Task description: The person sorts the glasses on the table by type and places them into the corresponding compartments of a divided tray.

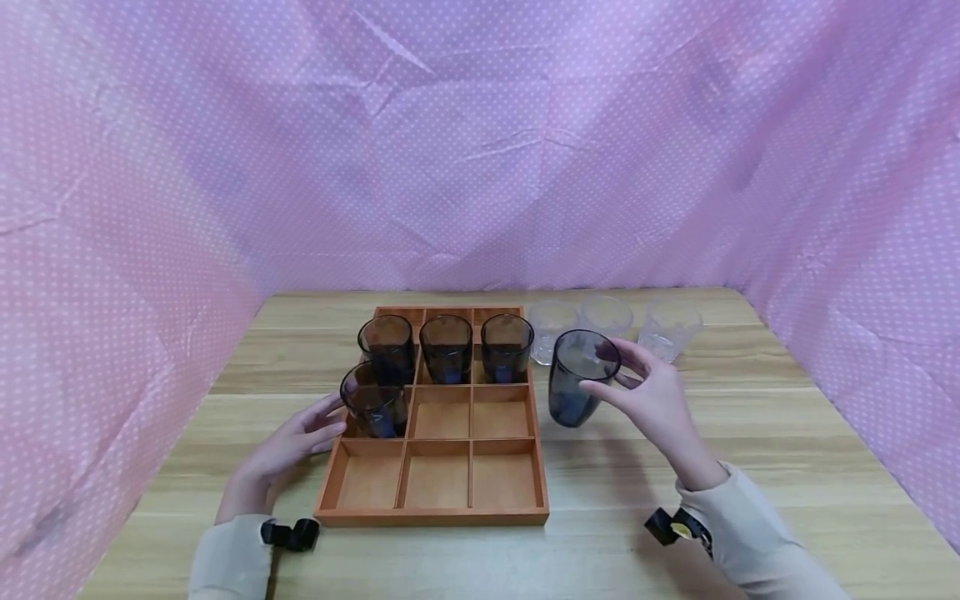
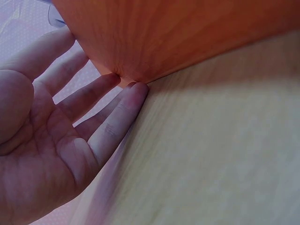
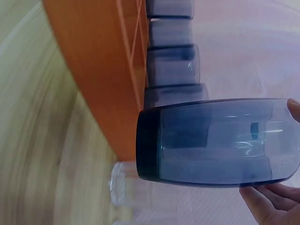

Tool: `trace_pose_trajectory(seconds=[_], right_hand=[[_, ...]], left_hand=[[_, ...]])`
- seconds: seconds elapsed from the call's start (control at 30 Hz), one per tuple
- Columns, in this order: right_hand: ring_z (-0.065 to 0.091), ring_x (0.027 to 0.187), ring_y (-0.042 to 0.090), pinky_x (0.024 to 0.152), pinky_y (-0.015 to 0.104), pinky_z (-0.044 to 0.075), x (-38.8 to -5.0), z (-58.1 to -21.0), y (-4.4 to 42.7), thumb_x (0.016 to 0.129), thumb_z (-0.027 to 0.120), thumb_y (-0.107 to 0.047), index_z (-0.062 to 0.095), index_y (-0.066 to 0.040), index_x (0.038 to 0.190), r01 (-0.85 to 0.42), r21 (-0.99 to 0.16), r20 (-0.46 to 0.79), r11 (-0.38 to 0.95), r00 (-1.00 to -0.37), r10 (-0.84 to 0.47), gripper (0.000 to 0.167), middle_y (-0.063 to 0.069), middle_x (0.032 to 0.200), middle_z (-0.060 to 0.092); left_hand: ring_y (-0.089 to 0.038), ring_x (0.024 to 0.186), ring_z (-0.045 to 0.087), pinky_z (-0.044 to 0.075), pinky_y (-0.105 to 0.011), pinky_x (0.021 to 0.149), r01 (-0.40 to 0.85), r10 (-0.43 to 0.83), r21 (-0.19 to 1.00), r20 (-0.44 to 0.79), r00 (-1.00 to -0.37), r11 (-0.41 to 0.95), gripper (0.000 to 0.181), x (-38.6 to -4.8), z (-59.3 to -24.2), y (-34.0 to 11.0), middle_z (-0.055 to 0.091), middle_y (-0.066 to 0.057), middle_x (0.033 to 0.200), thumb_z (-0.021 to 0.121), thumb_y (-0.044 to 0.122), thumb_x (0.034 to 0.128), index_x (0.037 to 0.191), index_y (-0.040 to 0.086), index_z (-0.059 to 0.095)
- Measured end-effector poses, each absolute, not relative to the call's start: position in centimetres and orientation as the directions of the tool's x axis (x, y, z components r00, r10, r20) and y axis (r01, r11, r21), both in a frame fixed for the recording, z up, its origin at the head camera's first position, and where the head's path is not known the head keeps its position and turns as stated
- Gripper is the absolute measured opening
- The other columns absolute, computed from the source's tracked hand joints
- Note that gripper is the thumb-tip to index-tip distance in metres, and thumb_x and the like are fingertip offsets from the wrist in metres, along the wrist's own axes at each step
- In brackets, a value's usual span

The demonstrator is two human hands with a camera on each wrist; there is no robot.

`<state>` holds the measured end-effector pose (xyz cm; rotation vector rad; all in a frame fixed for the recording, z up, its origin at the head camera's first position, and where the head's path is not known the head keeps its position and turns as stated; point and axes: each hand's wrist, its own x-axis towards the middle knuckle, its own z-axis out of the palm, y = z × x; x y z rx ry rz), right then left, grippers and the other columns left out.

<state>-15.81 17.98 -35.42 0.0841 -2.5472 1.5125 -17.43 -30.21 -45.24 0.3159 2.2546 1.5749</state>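
Observation:
A dark tinted drinking glass [image 1: 573, 387] is pinched near its rim by my right hand [image 1: 660, 408], held up just right of a wooden divided tray [image 1: 435, 518]. In the right wrist view the same glass [image 3: 215, 143] is raised beside the tray's side wall [image 3: 93, 70]. My left hand [image 1: 296, 442] touches the tray's left side with fairly straight fingers; the left wrist view shows fingertips [image 2: 136, 96] against the wooden wall [image 2: 178, 37]. Dark glasses stand in the tray: three across a back row [image 1: 386, 346], and one [image 1: 375, 404] in the left compartment of the row before it.
Three clear glasses, one at the left [image 1: 553, 329], one in the middle [image 1: 607, 315] and one at the right [image 1: 667, 329], stand behind my right hand. A light wooden table [image 1: 750, 417] carries everything, with pink dotted cloth [image 1: 480, 167] hanging around it.

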Motion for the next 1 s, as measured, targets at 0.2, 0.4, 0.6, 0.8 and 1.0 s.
trace_pose_trajectory(seconds=[0.2, 0.4, 0.6, 0.8, 1.0], right_hand=[[0.055, 0.122, 0.022, 0.096, 0.032, 0.050, -16.2, -35.0, 16.3, 0.073, 0.086, -0.026, 0.057, -0.008, 0.132, -0.167, -0.881, 0.185, 0.443, -0.983, -0.003, 0.068, 0.011, 0.126, 0.065], [0.057, 0.121, 0.023, 0.097, 0.036, 0.050, -16.5, -34.8, 14.4, 0.071, 0.087, -0.022, 0.059, -0.007, 0.130, -0.186, -0.898, 0.182, 0.400, -0.982, -0.046, 0.067, 0.012, 0.125, 0.066], [0.056, 0.123, 0.024, 0.099, 0.037, 0.050, -16.9, -34.9, 12.2, 0.071, 0.087, -0.018, 0.058, -0.007, 0.131, -0.163, -0.931, 0.141, 0.326, -0.986, -0.090, 0.068, 0.012, 0.127, 0.064], [0.057, 0.122, 0.023, 0.098, 0.039, 0.051, -17.1, -35.0, 9.8, 0.069, 0.088, -0.015, 0.059, -0.007, 0.130, -0.194, -0.938, 0.162, 0.289, -0.978, -0.131, 0.068, 0.010, 0.126, 0.064], [0.059, 0.119, 0.024, 0.098, 0.039, 0.051, -17.5, -35.3, 7.9, 0.070, 0.087, -0.014, 0.059, -0.006, 0.129, -0.214, -0.939, 0.172, 0.269, -0.970, -0.172, 0.066, 0.011, 0.125, 0.065]], left_hand=[[-0.052, 0.141, 0.016, 0.046, -0.016, 0.091, -0.012, 0.394, 0.932, -0.164, -0.904, 0.361, 0.067, -17.4, -45.2, -30.2, 0.013, -0.033, 0.157, 0.049, 0.023, 0.1019, 0.154, -0.001, 0.015], [-0.049, 0.141, 0.016, 0.046, -0.017, 0.091, -0.027, 0.382, 0.936, -0.169, -0.908, 0.350, 0.067, -17.4, -45.2, -30.2, 0.014, -0.032, 0.157, 0.050, 0.023, 0.1015, 0.154, -0.001, 0.015], [-0.049, 0.142, 0.017, 0.049, -0.023, 0.095, -0.041, 0.376, 0.932, -0.185, -0.908, 0.359, 0.068, -17.3, -45.1, -30.2, 0.014, -0.032, 0.157, 0.050, 0.023, 0.1015, 0.154, -0.001, 0.014], [-0.049, 0.142, 0.017, 0.048, -0.021, 0.094, -0.057, 0.376, 0.934, -0.197, -0.905, 0.352, 0.069, -17.2, -44.9, -30.2, 0.012, -0.032, 0.158, 0.050, 0.023, 0.1014, 0.154, 0.000, 0.013], [-0.049, 0.140, 0.023, 0.049, -0.026, 0.096, -0.041, 0.382, 0.926, -0.195, -0.903, 0.376, 0.070, -17.3, -44.9, -30.1, 0.013, -0.034, 0.156, 0.050, 0.025, 0.1017, 0.155, 0.000, 0.012]])
